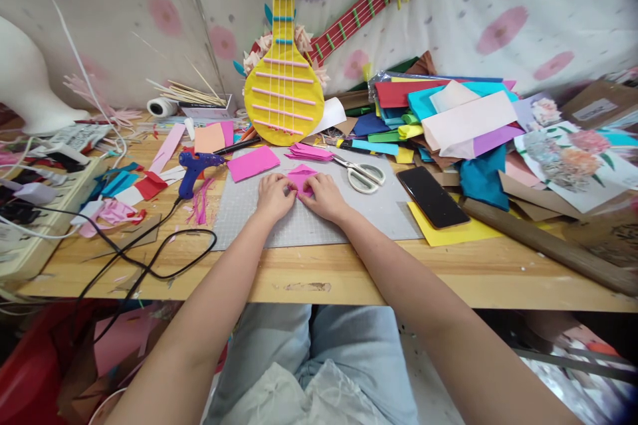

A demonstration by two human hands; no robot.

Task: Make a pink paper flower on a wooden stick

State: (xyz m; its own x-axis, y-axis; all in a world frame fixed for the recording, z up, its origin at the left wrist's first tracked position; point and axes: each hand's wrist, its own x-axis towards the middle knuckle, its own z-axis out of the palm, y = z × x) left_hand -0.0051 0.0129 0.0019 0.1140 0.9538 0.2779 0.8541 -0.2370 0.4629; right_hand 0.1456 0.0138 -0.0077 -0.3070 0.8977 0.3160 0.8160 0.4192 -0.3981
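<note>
My left hand (pixel 274 198) pinches the folded magenta paper piece (pixel 301 176) at its left edge | my right hand (pixel 323 196), fingers closed, grips its right side | paper's between my hands, over the grey gridded cutting mat (pixel 319 234) | white-handled metal scissors (pixel 366 178) lie right, flat magenta paper rectangle (pixel 253 163) left!

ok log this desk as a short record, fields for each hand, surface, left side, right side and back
left hand: fingers on the small pink paper
right hand: fingers on the same paper, opposite side
surface: grey mat, also bearing white-handled scissors
left side: blue glue gun, black cord
right side: dark phone, partly over yellow sheet
back: yellow instrument model, upright
</note>
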